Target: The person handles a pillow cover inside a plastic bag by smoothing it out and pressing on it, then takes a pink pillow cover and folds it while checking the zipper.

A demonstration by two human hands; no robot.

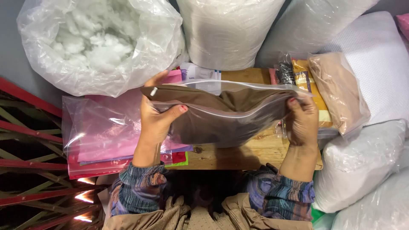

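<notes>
A clear zip-top plastic bag with folded brown fabric (pixel 221 115) inside is held up over a wooden table (pixel 251 153). My left hand (pixel 155 117) grips its left end, thumb across the front. My right hand (pixel 301 119) grips its right end near the zip edge. The bag lies level between both hands, its mouth facing away from me.
A stack of pink packaged fabric (pixel 102 132) lies left on the table. A big clear bag of white stuffing (pixel 98 42) stands at back left. Tan and yellow packaged fabric (pixel 336 93) lies right. White stuffed sacks (pixel 366 170) crowd the back and right. Red metal bars (pixel 30 127) run along the left.
</notes>
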